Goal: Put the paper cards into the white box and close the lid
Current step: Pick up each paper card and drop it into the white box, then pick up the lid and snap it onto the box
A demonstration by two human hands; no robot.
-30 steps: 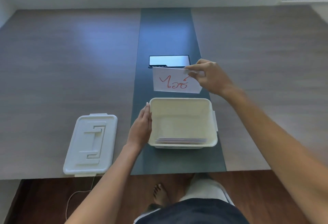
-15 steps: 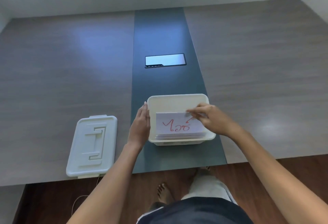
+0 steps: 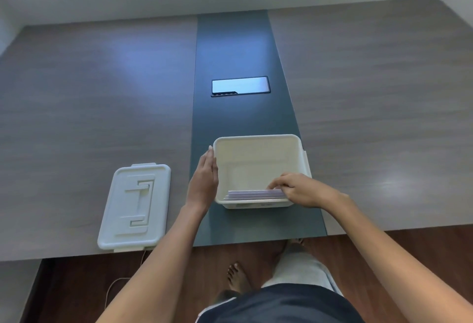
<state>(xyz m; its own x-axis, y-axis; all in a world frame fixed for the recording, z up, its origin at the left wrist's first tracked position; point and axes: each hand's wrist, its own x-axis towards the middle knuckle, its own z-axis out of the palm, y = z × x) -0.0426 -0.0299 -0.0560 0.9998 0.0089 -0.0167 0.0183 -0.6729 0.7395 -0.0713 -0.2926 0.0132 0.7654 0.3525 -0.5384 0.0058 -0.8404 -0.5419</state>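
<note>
The white box point(image 3: 258, 140) stands open on the dark centre strip of the table. Several paper cards point(image 3: 253, 194) stand on edge against its near wall, only their top edges showing. My right hand point(image 3: 299, 189) reaches over the box's near right corner, fingertips pinched on the right end of the cards. My left hand point(image 3: 203, 181) lies flat against the outside of the box's left wall, fingers straight. The white lid point(image 3: 134, 207) lies flat on the table left of the box, near the front edge.
A black-framed cable hatch point(image 3: 240, 86) is set in the dark strip point(image 3: 243, 48) beyond the box. The table's front edge point(image 3: 230, 243) runs just below the box and lid. My legs and a bare foot point(image 3: 236, 275) show over the wooden floor.
My right hand brought the card with red writing from above the box down into it; the card now stands among the others. The left hand stayed on the box's side.
</note>
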